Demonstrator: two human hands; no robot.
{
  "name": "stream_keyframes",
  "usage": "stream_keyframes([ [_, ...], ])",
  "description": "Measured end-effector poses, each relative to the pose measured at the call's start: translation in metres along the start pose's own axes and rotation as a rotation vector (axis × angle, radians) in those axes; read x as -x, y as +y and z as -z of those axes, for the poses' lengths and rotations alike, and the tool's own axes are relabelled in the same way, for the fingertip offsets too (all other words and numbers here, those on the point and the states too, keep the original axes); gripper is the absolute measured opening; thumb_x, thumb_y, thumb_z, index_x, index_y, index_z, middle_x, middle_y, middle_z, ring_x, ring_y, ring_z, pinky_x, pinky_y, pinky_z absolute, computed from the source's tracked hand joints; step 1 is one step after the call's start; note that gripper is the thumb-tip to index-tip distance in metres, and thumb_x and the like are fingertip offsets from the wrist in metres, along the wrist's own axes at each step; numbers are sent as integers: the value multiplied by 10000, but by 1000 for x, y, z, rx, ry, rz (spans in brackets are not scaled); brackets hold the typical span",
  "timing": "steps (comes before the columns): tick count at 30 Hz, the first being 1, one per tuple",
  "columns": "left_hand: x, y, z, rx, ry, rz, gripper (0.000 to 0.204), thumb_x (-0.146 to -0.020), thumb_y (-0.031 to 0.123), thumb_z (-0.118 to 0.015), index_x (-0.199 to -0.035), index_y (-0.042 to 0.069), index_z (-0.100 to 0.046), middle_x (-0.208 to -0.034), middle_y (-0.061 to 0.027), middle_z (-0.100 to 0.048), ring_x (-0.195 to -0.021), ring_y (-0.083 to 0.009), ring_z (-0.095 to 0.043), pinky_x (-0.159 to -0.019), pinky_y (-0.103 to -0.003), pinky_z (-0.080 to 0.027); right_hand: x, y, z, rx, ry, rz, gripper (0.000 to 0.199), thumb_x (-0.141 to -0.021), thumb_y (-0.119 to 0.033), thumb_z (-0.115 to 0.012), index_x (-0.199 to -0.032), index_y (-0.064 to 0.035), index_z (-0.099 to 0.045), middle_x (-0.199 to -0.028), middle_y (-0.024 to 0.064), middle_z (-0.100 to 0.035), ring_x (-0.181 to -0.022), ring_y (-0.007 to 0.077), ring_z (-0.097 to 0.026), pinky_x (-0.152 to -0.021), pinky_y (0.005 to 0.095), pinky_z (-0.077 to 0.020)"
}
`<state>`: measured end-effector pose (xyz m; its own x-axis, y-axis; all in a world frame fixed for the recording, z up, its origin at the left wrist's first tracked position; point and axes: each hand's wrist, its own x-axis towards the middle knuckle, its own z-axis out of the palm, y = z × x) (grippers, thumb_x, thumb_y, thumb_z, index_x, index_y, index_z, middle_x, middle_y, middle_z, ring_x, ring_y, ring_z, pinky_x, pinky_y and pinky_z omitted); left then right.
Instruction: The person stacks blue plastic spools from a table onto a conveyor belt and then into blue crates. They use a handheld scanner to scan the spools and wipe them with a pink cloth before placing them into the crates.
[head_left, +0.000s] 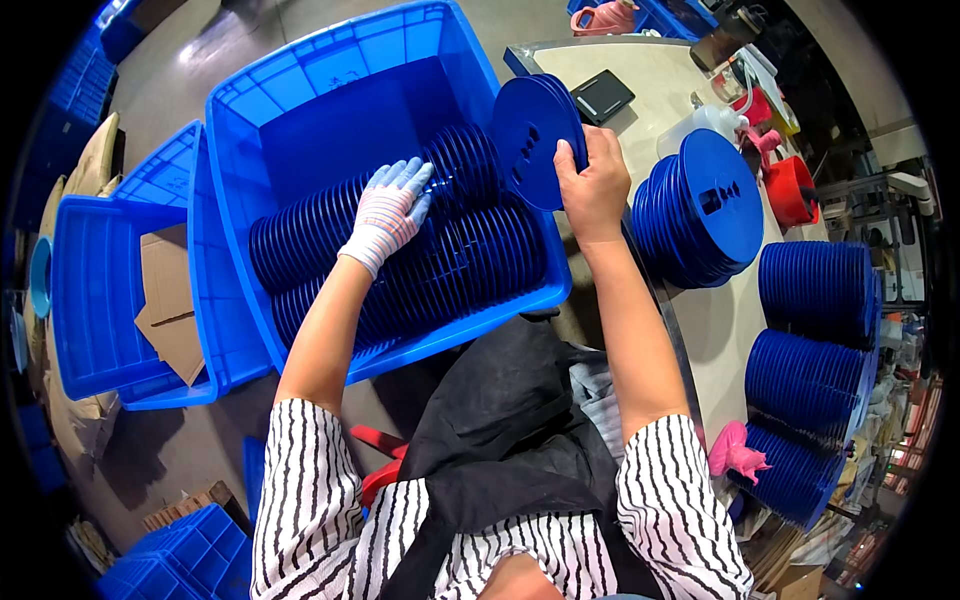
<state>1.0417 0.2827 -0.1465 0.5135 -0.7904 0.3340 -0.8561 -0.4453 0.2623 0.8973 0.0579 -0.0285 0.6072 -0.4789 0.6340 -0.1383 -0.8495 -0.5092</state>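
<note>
My right hand [597, 180], bare, pinches a small stack of round blue discs [535, 135] by the edge, thumb on the near face. The discs stand upright over the right rim of a large blue plastic bin [330, 65], and small cut-outs show in the front one. Inside the bin, rows of blue discs [320, 225] stand on edge, packed close together. My left hand [393, 205], in a white striped glove with blue-grey fingertips, lies on top of these discs with its fingers stretched out. Its palm side is hidden.
Right of me, a pale table [660, 80] bears a leaning stack of blue discs [715, 200], a black tablet-like object [602, 96] and a red container [790, 190]. More disc stacks [810, 370] stand along its right side. Another blue bin [95, 300] holds cardboard [168, 290].
</note>
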Motion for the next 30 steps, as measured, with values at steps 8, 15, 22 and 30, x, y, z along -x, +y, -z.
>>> stream_keyframes([
  [8,12,-19,6,-37,260,178,475,-860,207,-607,-1317,92,-545,-1306,-194,-563,-1236,-402,-491,-1064,-475,-369,14,12,26,-223,141,-117,146,-847,-108,-669,-952,-19,-620,-871,120,-595,-748,281,-581,-699,365,-481],
  [15,98,67,59,1124,245,432,703,-899,348,-621,-1478,77,-327,-1488,-199,-363,-1396,-337,-330,-1162,-432,-224,98,-17,34,-1184,-113,-943,333,-908,-110,-622,-1210,7,-547,-1122,84,-627,-990,157,-599,-907,315,-487],
  [22,233,91,53,2287,344,1180,574,-876,296,-678,-1346,35,-475,-1255,-150,-607,-1094,-311,-615,-971,-489,-489,143,-46,19,-1021,-1084,-773,469,-895,-411,-678,-1157,-25,-630,-1047,34,-639,-920,152,-604,-800,301,-512],
  [30,282,69,61,2111,554,1175,565,-872,274,-677,-1349,38,-486,-1283,-156,-592,-1147,-310,-588,-1027,-498,-452,50,-15,-96,-242,-494,-144,168,-834,-225,-682,-932,-92,-714,-915,100,-650,-875,273,-653,-766,368,-516],
])
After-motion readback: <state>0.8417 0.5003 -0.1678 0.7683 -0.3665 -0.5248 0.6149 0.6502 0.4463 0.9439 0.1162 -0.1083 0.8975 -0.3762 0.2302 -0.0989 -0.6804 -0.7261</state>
